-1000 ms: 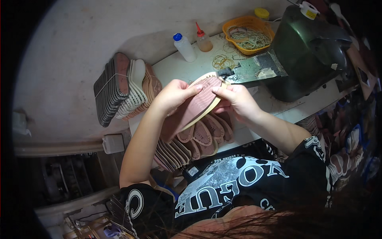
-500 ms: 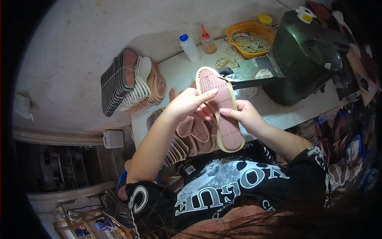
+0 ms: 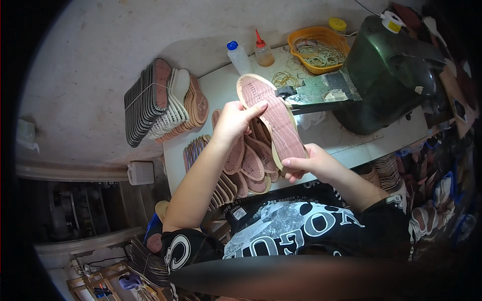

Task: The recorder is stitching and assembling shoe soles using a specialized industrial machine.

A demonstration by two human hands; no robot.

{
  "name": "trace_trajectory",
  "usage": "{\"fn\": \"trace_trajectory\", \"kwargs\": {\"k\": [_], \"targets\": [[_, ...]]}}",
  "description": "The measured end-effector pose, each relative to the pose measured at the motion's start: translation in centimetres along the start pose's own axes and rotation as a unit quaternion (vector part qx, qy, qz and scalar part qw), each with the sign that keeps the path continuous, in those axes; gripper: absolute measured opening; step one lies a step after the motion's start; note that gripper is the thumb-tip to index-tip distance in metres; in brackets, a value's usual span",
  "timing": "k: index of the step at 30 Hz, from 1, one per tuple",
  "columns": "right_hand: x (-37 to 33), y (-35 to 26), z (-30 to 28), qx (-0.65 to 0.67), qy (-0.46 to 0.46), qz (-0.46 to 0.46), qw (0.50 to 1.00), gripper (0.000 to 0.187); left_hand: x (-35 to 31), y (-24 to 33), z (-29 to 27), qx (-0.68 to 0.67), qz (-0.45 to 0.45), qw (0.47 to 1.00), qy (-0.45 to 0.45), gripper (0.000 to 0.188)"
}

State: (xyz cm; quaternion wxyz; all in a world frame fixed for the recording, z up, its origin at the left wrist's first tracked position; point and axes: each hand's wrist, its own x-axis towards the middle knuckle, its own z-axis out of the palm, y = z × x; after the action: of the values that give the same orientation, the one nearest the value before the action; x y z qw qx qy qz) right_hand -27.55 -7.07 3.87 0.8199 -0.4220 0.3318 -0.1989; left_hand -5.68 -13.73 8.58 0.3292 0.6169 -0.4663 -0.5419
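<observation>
A pinkish-brown insole (image 3: pixel 273 118) with a pale edge strip is held up in front of me by both hands. My left hand (image 3: pixel 240 118) grips its left edge near the wide end, thumb on the face. My right hand (image 3: pixel 309 163) pinches the other end, thumb on top and fingers underneath. The insole's upper end is close to the dark tip of a green sewing machine's arm (image 3: pixel 321 92); whether they touch I cannot tell. Below and left of the insole, several similar insoles (image 3: pixel 251 163) lie in a loose heap on the white table (image 3: pixel 206 83).
Tied stacks of black (image 3: pixel 143 108), white and tan insoles stand at the table's left. Behind are a blue-capped bottle (image 3: pixel 240 59), a red-tipped bottle (image 3: pixel 263 52) and a yellow basket (image 3: pixel 301 61) of cord. The machine's dark green body (image 3: pixel 384 70) fills the right side.
The insole has shifted up and left, and tilted. My right hand has slid down from its middle to its lower end, while my left hand keeps its grip.
</observation>
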Motion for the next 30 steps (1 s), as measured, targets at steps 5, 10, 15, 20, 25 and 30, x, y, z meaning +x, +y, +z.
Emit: {"fn": "trace_trajectory", "kwargs": {"k": [5, 10, 15, 20, 25, 30], "targets": [[0.6, 0.8, 1.8, 0.117, 0.102, -0.097, 0.983, 0.024, 1.8, -0.1, -1.1, 0.028, -0.004, 0.999, 0.015, 0.038], [2.7, -0.4, 3.0, 0.191, 0.132, -0.141, 0.962, 0.019, 3.9, 1.8, -2.2, 0.07, -0.006, 0.998, -0.005, 0.042], [4.3, -1.3, 3.2, 0.23, 0.156, -0.154, 0.948, 0.019, 7.1, 2.3, -3.9, 0.185, 0.051, 0.981, 0.011, 0.053], [5.9, -1.8, 2.8, 0.255, 0.174, -0.156, 0.938, 0.019, 10.3, 1.2, -4.4, 0.268, 0.152, 0.947, 0.093, 0.092], [6.6, -3.1, 3.3, 0.247, 0.198, -0.145, 0.938, 0.02, 12.8, 3.7, -5.0, 0.323, 0.312, 0.882, -0.144, 0.071], [7.0, -3.2, 2.8, 0.226, 0.195, -0.13, 0.945, 0.029, 13.8, 5.6, -3.2, 0.372, 0.283, 0.781, -0.414, 0.04]]}}
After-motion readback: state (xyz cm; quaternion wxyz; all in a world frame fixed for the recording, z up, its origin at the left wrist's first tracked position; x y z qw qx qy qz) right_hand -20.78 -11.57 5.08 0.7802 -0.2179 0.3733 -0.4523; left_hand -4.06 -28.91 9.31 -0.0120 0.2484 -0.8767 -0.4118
